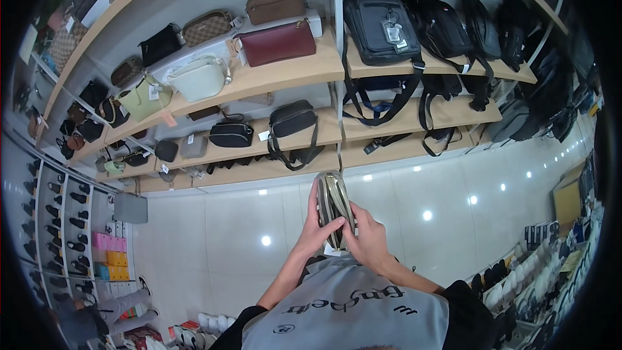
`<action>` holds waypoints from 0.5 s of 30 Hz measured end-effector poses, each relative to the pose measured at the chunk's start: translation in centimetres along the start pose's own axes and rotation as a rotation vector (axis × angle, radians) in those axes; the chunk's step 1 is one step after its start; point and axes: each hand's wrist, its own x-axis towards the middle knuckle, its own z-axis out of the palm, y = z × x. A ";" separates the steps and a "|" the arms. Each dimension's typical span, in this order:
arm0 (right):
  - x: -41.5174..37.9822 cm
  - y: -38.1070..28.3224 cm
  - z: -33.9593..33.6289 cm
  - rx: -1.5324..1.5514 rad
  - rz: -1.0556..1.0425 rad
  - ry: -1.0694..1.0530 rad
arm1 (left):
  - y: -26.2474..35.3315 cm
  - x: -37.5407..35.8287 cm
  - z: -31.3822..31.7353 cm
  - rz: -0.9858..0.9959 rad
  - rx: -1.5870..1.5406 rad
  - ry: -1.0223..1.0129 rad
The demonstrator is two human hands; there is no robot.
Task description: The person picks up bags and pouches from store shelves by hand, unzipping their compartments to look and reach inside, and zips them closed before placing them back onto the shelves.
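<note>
In front of my chest I hold a small grey-olive zippered bag point(332, 193), seen from its zipped edge, with its long side pointing away from me. My left hand point(314, 230) grips its left side, fingers along the outside and thumb laid across the zipped edge. On the opposite side, my right hand point(367, 236) wraps round the bag, its thumb near the left one. A pale tag point(334, 252) shows at the bag's near end, close to my grey shirt.
Wooden shelves ahead carry a burgundy bag point(277, 43), a pale green bag point(199, 78) and a black backpack point(381, 28). Shoe racks point(61, 220) stand at left, more shoes point(525, 279) at right. A person point(97, 314) is at lower left. Glossy tiles point(240, 240) cover the floor.
</note>
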 end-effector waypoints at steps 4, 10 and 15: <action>0.7 -1.0 -0.6 0.082 0.025 0.072 | 0.0 -0.2 0.5 0.022 -0.034 0.017; 1.6 -0.6 -1.3 0.169 0.090 0.076 | -1.6 -0.9 0.9 0.092 -0.187 0.039; 3.7 1.0 -3.2 0.268 0.172 -0.045 | -0.5 0.2 1.3 0.096 -0.429 0.150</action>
